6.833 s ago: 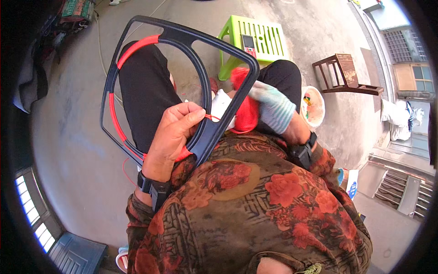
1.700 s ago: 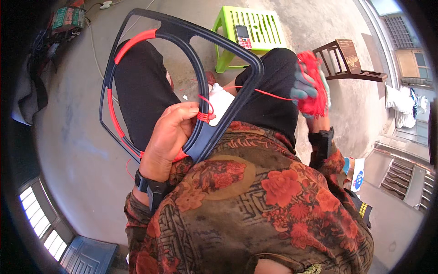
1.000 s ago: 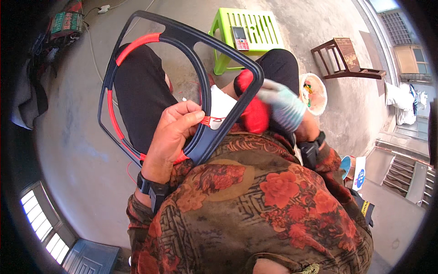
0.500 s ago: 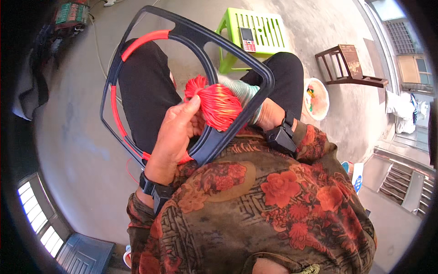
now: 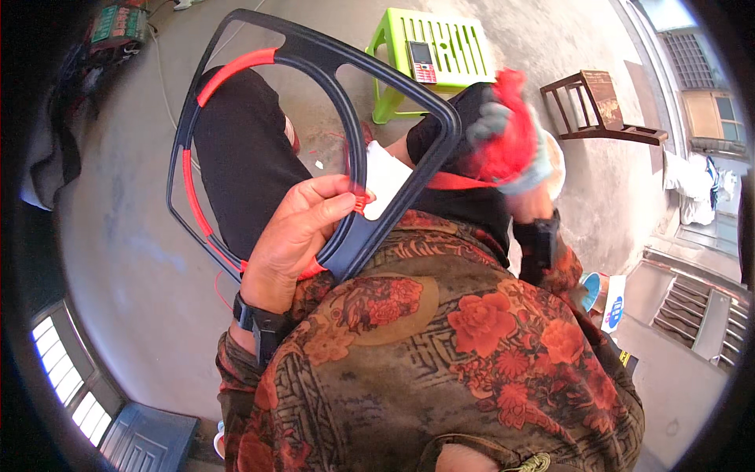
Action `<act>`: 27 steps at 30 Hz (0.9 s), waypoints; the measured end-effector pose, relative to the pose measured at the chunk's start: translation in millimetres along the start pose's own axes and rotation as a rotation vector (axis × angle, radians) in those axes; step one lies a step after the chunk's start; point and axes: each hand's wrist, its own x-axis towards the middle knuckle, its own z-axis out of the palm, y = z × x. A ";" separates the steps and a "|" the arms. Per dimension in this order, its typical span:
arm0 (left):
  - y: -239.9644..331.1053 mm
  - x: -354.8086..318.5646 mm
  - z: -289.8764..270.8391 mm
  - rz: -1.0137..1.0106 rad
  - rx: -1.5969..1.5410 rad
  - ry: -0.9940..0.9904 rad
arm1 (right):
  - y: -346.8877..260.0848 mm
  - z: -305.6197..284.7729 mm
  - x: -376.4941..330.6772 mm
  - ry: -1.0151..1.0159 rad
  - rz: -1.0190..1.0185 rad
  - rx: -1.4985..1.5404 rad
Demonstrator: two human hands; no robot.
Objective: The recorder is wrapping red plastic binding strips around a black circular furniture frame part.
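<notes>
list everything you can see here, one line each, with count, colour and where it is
frame: 1, dark blue-black, partly wrapped in red cord, across the lap
bundle of cord: 1, red, in the right hand, a strand running to the frame
stool: 1, lime green plastic, on the floor ahead
phone: 1, red and dark, on the stool
wooden chair: 1, dark brown, on the floor upper right
floor: 1, grey concrete, all around
left hand: 1, bare, fingers gripping the frame's lower bar
right hand: 1, in a pale grey glove, raised at right, holding the bundle
</notes>
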 end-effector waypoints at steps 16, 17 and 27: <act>-2.3 5.3 3.0 0.018 0.022 0.055 | -0.9 10.0 -53.3 0.696 -0.141 -0.768; -1.7 5.7 3.7 0.016 0.034 0.057 | 6.2 1.3 -47.5 0.560 -0.011 -0.696; -8.2 3.2 -1.7 0.149 0.245 0.124 | 101.8 37.8 52.2 -0.095 0.050 -1.702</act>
